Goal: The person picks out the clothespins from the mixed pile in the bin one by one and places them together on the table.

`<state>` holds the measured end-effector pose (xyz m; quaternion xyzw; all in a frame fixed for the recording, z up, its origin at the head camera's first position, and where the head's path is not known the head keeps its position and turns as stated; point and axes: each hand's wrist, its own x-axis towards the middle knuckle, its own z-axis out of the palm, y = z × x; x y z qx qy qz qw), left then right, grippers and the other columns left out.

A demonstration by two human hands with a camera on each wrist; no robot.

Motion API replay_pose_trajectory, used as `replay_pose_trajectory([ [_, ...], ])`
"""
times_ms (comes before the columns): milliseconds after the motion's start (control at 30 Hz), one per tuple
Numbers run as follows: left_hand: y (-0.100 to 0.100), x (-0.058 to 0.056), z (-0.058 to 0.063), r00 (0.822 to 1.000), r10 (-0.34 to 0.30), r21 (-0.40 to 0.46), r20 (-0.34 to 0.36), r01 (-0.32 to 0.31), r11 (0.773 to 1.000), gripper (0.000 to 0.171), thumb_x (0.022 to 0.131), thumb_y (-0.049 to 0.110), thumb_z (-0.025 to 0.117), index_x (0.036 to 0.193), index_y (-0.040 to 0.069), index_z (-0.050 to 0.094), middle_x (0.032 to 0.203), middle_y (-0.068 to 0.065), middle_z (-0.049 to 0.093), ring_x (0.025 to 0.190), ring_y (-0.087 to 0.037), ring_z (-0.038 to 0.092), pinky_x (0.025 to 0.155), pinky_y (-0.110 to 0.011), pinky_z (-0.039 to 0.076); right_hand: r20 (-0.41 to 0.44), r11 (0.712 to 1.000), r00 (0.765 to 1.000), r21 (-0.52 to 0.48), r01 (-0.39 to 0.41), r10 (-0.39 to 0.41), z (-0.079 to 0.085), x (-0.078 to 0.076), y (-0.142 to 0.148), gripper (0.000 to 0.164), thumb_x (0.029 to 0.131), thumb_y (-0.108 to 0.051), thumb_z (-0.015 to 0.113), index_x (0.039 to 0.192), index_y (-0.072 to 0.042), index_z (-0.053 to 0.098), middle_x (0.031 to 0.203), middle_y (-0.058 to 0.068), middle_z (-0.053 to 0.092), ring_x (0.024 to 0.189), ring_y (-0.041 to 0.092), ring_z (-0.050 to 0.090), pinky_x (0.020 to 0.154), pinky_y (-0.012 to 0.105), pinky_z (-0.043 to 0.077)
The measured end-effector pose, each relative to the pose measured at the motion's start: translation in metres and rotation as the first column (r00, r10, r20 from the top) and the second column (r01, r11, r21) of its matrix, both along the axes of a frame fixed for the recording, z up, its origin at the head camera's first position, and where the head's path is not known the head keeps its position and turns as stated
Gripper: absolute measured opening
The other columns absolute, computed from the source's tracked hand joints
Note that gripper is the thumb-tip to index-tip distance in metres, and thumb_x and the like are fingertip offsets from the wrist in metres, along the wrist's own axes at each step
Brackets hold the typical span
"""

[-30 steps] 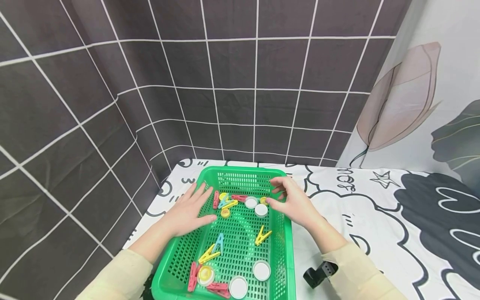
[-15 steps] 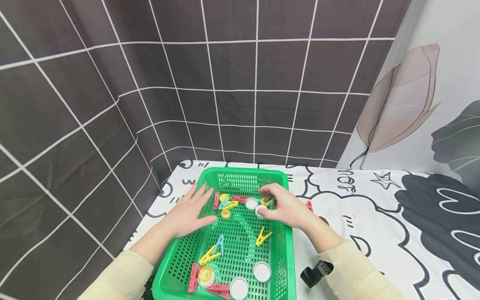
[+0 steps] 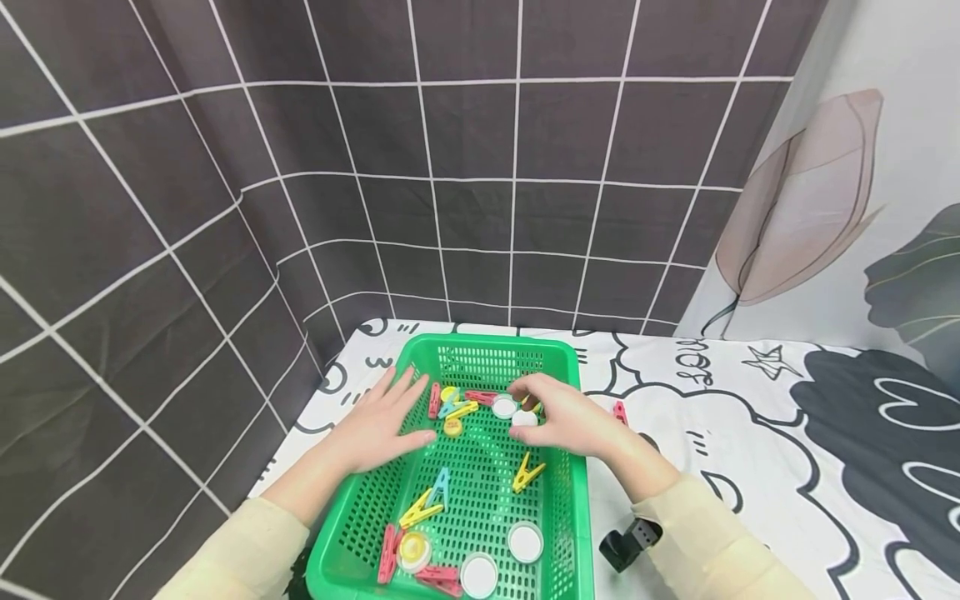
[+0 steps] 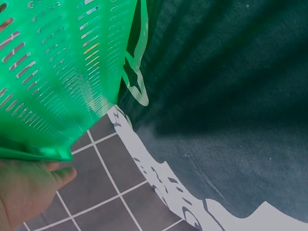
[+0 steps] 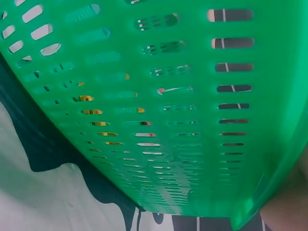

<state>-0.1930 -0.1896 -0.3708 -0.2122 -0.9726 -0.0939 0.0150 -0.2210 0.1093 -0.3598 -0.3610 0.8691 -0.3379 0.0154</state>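
Observation:
A green plastic basket (image 3: 583, 517) holds clothespins and round caps. My left hand (image 3: 378, 429), fingers spread, rests over the basket's left rim; in the left wrist view, part of the hand (image 4: 24, 190) shows against the rim. Over the far right corner, my right hand (image 3: 562, 419) curves its fingers, thumb and forefinger apart. Between them in view lies a white cap (image 3: 524, 418), with a bit of yellow behind the fingers. Another white cap (image 3: 504, 407) and a red clothespin (image 3: 480, 397) lie just left. A yellow clothespin (image 3: 527, 473) lies nearer me. In the right wrist view the basket wall (image 5: 192, 202) hides the fingers.
More clothespins and caps sit at the near end, including a blue clothespin (image 3: 438, 487) and a white cap (image 3: 525, 542). Right of the basket, a red piece (image 3: 619, 412) lies on the patterned cloth (image 3: 720, 433). A dark tiled-pattern curtain (image 3: 465, 208) hangs behind.
My right hand has moved left and inward from the basket's right rim to over the caps. The red piece behind its wrist has come into view. My left hand stays put.

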Motion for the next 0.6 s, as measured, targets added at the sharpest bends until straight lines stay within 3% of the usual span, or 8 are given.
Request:
replay_pose_trajectory([
  [333,-0.001,-0.002,-0.002,1.0,0.002,-0.006,-0.003,-0.002,1.0,0.088,0.086,0.071,0.038,0.15,0.012,0.021,0.154,-0.015,0.014,0.14,-0.038,0.003,0.108,-0.06,0.015,-0.001,0.994,0.998,0.091,-0.061,0.061,0.004,0.0,-0.007,0.043,0.08,-0.029,0.071,0.116,-0.009,0.058,0.108,0.001,0.059,0.092,0.013,0.058,0.079,0.03,0.051],
  [600,-0.001,-0.003,-0.004,1.0,-0.002,-0.019,-0.012,0.002,1.0,0.089,0.086,0.071,0.037,0.15,0.012,0.022,0.154,-0.015,0.014,0.14,-0.04,0.006,0.108,-0.059,0.016,0.048,0.991,0.994,0.093,-0.099,0.095,0.006,0.0,-0.014,0.045,0.081,-0.028,0.07,0.118,-0.007,0.057,0.107,0.005,0.06,0.094,0.019,0.06,0.079,0.034,0.05],
])
